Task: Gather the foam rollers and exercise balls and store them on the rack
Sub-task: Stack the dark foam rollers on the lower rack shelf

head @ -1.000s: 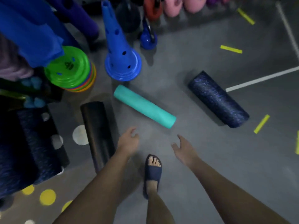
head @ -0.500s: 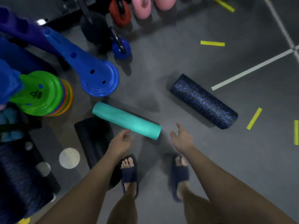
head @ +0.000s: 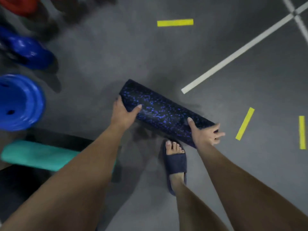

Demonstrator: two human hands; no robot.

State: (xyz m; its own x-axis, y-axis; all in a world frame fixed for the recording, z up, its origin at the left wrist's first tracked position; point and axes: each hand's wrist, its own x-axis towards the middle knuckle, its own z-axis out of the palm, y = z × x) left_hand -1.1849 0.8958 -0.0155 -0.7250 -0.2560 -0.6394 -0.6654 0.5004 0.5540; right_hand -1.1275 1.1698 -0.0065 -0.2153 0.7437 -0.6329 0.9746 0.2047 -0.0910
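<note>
1. Where a second ago both my hands hung empty above the floor near the teal roller, they have now moved across and closed on the speckled dark-blue foam roller, so the pick has gone to that one instead.
2. Nearest me, my right foot in its dark slide sandal stands just short of the roller's near end.
3. My right hand cups that near end, thumb laid on top of the foam and fingers spread round the end face.
4. My left hand clamps the far end, thumb over the top and fingers wrapped behind, out of sight.
5. Lying slantwise across the middle of the floor, the roller may be on the ground or just leaving it; I cannot tell.
6. Off to the floor's left edge, the teal roller lies beside a black roller, neither one touched.
7. Farther along that edge sit the blue cone and, blurred beyond it, a blue kettlebell.
8. No rack shows here, so I judge the carry has yet to begin, with two rollers left to fetch afterward.
</note>
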